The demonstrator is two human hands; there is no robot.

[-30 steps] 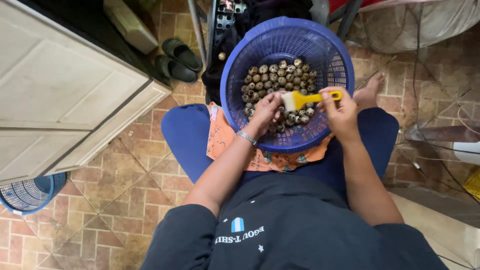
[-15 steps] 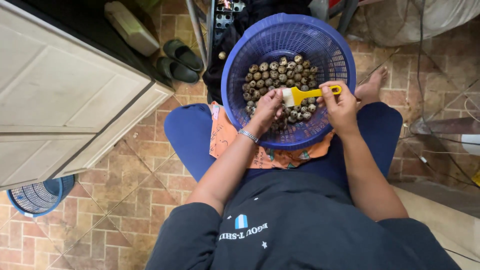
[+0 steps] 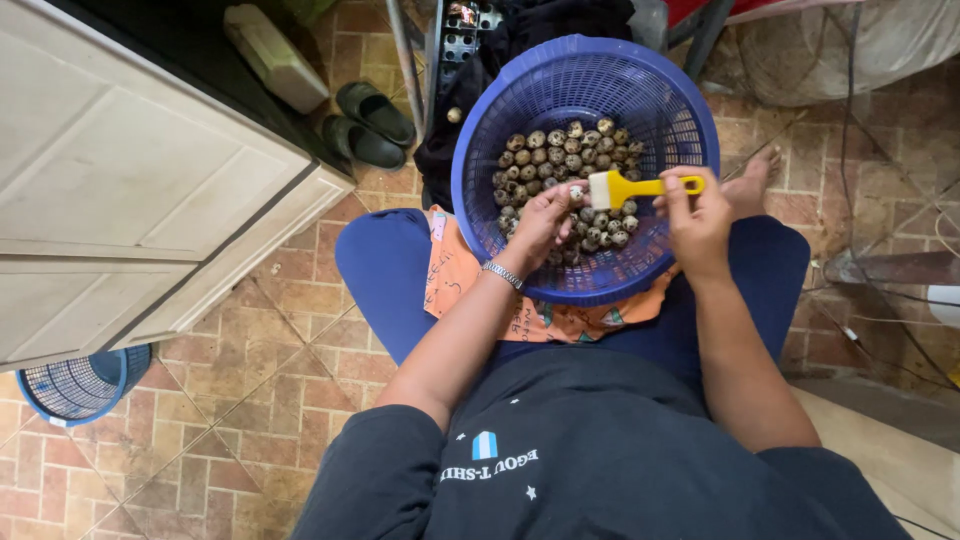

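Round blue plastic mesh basket [image 3: 690,130] on the lap, holding small speckled eggs [image 3: 570,155], likely quail. Left hand [image 3: 540,222] pinches one egg [image 3: 577,193] over the pile. Right hand [image 3: 695,215] clamped on a yellow-handled brush [image 3: 630,187], bristles beside that egg. Orange cloth [image 3: 455,280] underneath. Worn terracotta tile floor [image 3: 250,380], cream panelled cabinet [image 3: 120,190], dark sandals [image 3: 370,125].

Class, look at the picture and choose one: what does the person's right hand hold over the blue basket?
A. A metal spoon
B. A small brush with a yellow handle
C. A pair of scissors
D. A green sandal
B: the right hand grips the yellow handle of a small brush, its pale bristles pointing toward the left hand, above the speckled eggs in the blue basket.
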